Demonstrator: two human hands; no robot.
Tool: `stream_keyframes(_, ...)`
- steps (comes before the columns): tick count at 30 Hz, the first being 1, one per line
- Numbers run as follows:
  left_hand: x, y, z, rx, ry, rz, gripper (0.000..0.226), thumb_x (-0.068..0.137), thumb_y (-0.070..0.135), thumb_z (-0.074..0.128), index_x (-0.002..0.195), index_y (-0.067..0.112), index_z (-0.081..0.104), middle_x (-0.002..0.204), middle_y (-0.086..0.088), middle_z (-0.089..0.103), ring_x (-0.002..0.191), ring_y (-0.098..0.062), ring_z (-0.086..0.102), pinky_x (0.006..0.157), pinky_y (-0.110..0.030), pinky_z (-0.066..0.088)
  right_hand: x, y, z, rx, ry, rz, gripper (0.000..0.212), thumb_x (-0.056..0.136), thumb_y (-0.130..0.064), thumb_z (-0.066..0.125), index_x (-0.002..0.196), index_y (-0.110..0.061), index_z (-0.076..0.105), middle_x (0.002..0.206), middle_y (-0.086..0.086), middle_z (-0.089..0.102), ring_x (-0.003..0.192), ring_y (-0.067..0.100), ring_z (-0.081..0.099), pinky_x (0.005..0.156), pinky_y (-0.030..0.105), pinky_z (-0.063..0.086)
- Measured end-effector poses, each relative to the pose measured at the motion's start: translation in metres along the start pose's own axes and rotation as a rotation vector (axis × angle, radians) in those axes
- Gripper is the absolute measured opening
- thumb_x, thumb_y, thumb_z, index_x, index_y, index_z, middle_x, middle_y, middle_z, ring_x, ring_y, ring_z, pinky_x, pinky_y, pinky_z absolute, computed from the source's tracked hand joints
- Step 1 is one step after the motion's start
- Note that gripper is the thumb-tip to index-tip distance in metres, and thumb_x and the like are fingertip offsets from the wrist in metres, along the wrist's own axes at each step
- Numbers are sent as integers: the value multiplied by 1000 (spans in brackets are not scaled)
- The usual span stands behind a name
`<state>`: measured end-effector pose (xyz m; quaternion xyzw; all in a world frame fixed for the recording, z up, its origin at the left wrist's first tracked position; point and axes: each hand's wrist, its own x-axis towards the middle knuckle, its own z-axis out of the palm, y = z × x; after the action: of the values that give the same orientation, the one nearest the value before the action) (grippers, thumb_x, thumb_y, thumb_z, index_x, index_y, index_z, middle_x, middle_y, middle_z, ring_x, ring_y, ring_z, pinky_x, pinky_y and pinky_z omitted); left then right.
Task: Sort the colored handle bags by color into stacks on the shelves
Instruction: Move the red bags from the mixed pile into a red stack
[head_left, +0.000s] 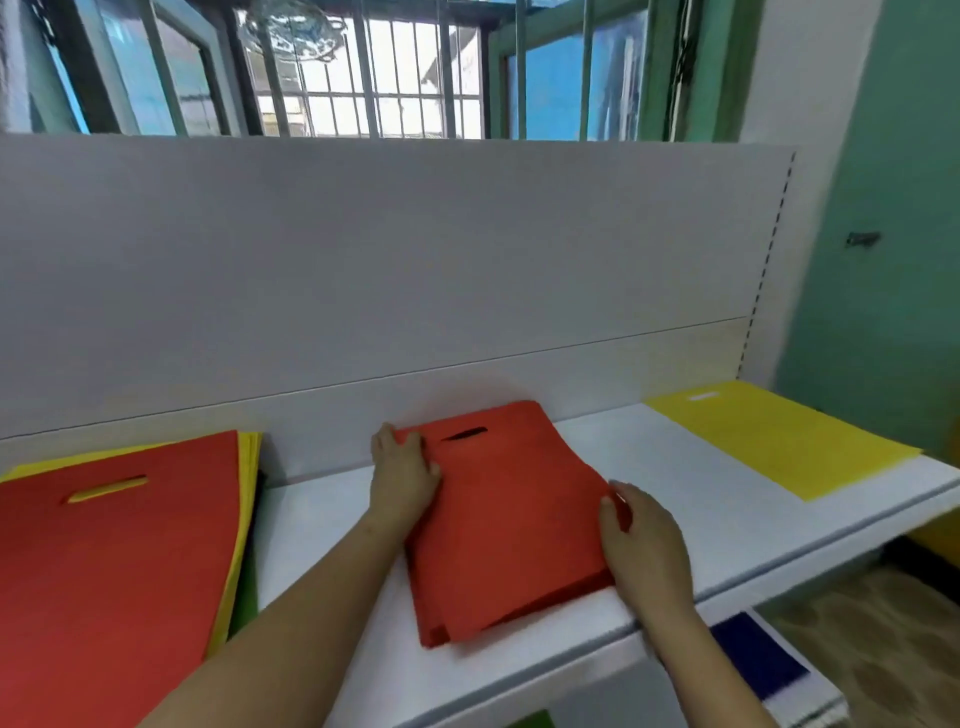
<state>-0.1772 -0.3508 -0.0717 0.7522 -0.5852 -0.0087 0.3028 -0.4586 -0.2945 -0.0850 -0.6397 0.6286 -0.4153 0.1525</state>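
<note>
A stack of red handle bags (511, 514) lies in the middle of the white shelf (675, 499). My left hand (402, 475) rests on the stack's left edge near the handle slot, fingers fairly straight. On the right edge my right hand (641, 545) holds the stack, its thumb on top of the bags. A mixed pile (114, 561) with a red bag on top and yellow and green bags beneath sits at the left. A yellow bag (779, 441) lies flat at the shelf's right end.
The shelf's white back panel (415, 260) rises behind the bags, below a barred window. A lower shelf holds a dark blue bag (758, 657) at the bottom right. A green wall (883, 260) stands to the right.
</note>
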Motion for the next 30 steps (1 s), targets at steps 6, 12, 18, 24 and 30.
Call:
stream_keyframes(6, 16, 14, -7, 26, -27, -16, 53, 82, 18, 62, 130, 1, 46, 135, -24, 32, 124, -43, 36, 108, -43, 33, 1, 2, -1, -93, -57, -16, 55, 95, -53, 38, 138, -22, 51, 138, -3, 55, 126, 16, 50, 109, 36, 37)
stream_keyframes(12, 21, 8, -49, 100, 46, 21, 51, 84, 19, 58, 131, 6, 45, 132, -17, 36, 120, -38, 40, 91, -47, 46, -5, -38, -7, -201, 125, -51, 71, 89, -65, 23, 147, -27, 37, 158, -3, 26, 148, 17, 13, 121, 44, 2)
stream_keyframes(18, 13, -52, -142, 106, 126, 54, 42, 90, 22, 56, 130, 10, 51, 126, -14, 53, 114, -31, 53, 92, -39, 45, -38, -126, 44, 141, -80, -356, 61, 94, -53, 41, 146, -21, 40, 151, -1, 40, 139, 15, 35, 116, 36, 27)
stream_keyframes(24, -48, -149, -229, 166, 318, -128, 27, 88, 20, 53, 114, 16, 59, 110, -6, 61, 100, -24, 60, 81, -35, 48, -99, -213, 104, 296, -460, -641, 67, 90, -53, 52, 149, -30, 32, 153, -13, 34, 139, 3, 27, 114, 20, 19)
stream_keyframes(30, -97, -232, -266, 238, 100, -399, 87, 85, 32, 62, 156, 16, 13, 162, -8, 11, 148, -25, 14, 113, -42, 30, -136, -259, 143, -48, -678, -872, 105, 64, -94, 10, 153, -40, 4, 160, -17, 11, 148, 13, 3, 121, 39, 4)
